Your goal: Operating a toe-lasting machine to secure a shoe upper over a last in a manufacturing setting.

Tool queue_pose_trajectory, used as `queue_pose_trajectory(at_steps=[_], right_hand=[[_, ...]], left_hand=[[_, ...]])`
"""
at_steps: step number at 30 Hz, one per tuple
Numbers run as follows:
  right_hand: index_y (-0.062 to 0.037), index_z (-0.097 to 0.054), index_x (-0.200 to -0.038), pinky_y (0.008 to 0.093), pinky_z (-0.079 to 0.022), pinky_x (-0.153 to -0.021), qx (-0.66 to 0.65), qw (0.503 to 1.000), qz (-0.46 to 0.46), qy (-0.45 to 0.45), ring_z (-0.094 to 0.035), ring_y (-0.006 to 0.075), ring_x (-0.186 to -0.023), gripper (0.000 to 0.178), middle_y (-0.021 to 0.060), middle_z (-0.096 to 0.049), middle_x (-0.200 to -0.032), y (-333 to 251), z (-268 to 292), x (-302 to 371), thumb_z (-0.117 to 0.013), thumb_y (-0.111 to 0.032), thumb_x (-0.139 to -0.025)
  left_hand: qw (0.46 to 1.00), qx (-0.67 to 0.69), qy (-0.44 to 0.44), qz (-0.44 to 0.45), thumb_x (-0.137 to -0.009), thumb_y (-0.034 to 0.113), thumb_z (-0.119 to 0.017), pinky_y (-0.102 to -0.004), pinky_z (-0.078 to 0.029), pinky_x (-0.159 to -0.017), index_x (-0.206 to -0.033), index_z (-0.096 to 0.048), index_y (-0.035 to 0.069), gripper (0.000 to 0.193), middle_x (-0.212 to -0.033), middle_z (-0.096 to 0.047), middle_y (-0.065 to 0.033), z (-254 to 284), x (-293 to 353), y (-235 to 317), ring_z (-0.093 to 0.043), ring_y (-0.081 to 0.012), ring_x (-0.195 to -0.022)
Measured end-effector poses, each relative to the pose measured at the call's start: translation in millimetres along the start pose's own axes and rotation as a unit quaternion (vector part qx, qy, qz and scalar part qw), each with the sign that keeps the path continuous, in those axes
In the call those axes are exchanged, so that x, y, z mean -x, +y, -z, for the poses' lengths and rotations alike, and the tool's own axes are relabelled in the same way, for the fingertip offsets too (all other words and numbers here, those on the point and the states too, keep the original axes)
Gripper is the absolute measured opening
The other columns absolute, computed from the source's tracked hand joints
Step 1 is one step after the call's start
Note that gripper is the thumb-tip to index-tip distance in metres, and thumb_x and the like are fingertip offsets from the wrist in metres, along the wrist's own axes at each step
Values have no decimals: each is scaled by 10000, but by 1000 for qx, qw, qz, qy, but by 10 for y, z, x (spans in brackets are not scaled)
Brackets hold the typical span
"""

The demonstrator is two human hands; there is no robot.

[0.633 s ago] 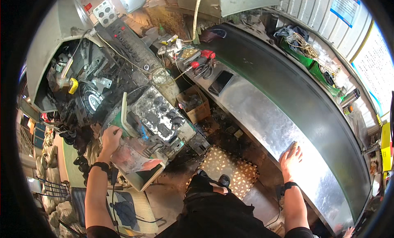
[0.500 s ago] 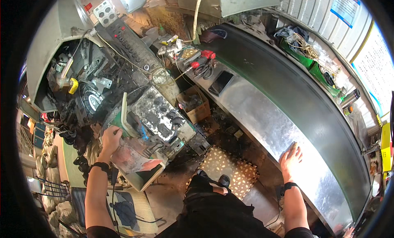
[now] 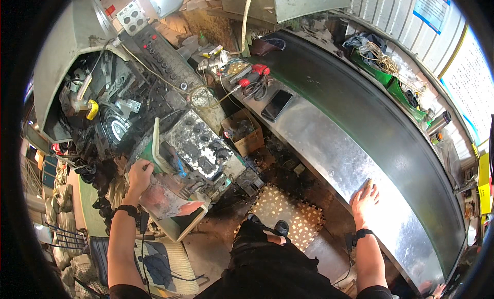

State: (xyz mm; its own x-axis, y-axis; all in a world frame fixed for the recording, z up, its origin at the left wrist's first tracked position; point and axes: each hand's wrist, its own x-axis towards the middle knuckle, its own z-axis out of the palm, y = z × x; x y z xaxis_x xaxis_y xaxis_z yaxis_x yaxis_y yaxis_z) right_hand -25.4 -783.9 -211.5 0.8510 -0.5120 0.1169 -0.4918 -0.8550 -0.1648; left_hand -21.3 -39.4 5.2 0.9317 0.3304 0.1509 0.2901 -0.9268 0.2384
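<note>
While the right hand (image 3: 366, 198) rests loosely spread on the table (image 3: 319, 144), the left hand (image 3: 139, 176) curls at the machine (image 3: 198, 142), its hold unclear. Both seem braced; any shift calls for lifting the right.

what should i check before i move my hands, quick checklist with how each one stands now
1. Right hand on the metal bench, apart from the phone: ok.
2. Left hand at the machine, grip on anything: cannot tell, fingertips partly hidden.
3. Phone well back from the bench edge: not ok, it lies close to the edge.
4. Machine switched off: cannot tell from a still view.
5. Shoes on the speckled mat: ok, as far as visible.
</note>
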Motion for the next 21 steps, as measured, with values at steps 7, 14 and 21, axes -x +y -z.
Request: queue_pose_trajectory(at_steps=[7, 14, 21], right_hand=[[-94, -503, -1499, 526, -243, -1190, 18, 1000, 2, 4, -331, 352, -1450, 562, 170, -414, -1552, 24, -33, -1, -541, -309, -980], [-104, -498, -1504, 532, -247, -1184, 10, 1000, 1, 0, -340, 356, -1443, 572, 169, -422, -1544, 26, -31, -4, -550, -303, -970], [-114, -523, -1487, 533, -254, -1175, 17, 1000, 9, 22, -354, 361, -1431, 557, 171, -434, -1535, 54, -71, 2, -551, -306, -965]], left_hand=[[1000, 6, 9, -15, -895, 299, -659, -436, -505, -807, -924, -738, 7, 304, -935, -715, -159, -7, 1, 18, -675, -376, -916], [1000, 9, 4, -16, -894, 299, -656, -439, -505, -802, -926, -740, 16, 297, -937, -716, -153, -1, -1, 17, -676, -371, -916], [1000, 2, 4, -7, -898, 311, -657, -446, -507, -809, -933, -740, 20, 305, -949, -718, -157, -13, -6, 7, -675, -382, -930]])
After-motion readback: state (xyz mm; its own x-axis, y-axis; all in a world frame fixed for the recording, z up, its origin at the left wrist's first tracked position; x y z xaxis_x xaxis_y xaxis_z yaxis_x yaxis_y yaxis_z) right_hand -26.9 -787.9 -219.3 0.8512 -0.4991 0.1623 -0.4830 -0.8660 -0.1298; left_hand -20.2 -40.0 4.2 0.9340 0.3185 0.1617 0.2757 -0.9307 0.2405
